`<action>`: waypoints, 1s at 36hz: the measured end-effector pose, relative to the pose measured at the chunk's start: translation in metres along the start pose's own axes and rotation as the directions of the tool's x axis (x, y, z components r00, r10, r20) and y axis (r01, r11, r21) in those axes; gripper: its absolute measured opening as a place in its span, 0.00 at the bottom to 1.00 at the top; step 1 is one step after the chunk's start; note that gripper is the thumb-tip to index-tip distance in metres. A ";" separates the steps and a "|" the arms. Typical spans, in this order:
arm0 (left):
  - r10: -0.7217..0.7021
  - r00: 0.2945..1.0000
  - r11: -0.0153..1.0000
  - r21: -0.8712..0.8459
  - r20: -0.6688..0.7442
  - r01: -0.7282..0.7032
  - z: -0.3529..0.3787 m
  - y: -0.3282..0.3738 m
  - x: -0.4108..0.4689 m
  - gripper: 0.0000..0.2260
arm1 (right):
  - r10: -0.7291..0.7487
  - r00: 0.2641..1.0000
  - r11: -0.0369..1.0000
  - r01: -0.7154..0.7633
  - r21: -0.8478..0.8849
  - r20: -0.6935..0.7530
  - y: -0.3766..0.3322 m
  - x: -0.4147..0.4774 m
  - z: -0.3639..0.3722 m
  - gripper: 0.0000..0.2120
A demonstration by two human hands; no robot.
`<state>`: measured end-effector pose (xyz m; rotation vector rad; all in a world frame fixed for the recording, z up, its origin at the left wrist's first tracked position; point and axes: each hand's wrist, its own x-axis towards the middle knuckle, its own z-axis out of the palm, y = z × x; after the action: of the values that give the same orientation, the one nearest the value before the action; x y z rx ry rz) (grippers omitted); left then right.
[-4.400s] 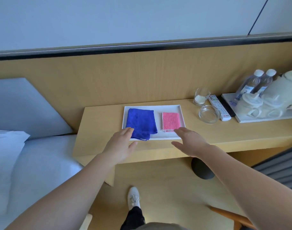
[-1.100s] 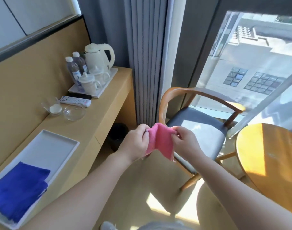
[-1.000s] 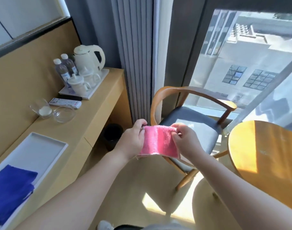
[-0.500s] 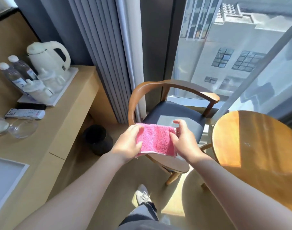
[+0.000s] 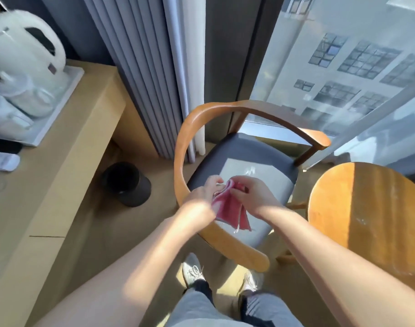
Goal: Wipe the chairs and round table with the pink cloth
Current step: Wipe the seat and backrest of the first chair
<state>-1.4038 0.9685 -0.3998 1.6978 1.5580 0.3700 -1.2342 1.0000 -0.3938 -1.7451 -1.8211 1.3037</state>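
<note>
The left hand (image 5: 201,194) and right hand (image 5: 251,194) each pinch the upper edge of the cloth (image 5: 230,208), bunching it so it hangs above the near part of the chair (image 5: 249,156) seat, probably a refold before wiping. The table (image 5: 367,208) stands right of the chair, untouched. Far left, a tray (image 5: 71,89) on the surface (image 5: 67,161) holds a kettle (image 5: 22,43) and cups (image 5: 25,100). The contents of the bin (image 5: 126,182) cannot be seen.

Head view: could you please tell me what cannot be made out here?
Head view:
- pink cloth: upper part bunched, hidden by the left hand and right hand.
- round table: cut off by the right edge.
- kettle: blurred, cut by the left edge.
- chair: legs mostly hidden beneath its seat.
</note>
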 end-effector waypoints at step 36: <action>-0.341 0.750 0.826 0.199 -0.567 0.527 0.124 -0.150 0.094 0.25 | 0.529 0.823 0.823 -0.557 0.108 0.209 0.219 0.225 0.147 0.30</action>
<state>-1.4068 1.0040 -0.6135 1.4651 2.4928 0.3201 -1.2534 1.1138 -0.7212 -2.2101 -1.2645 1.8061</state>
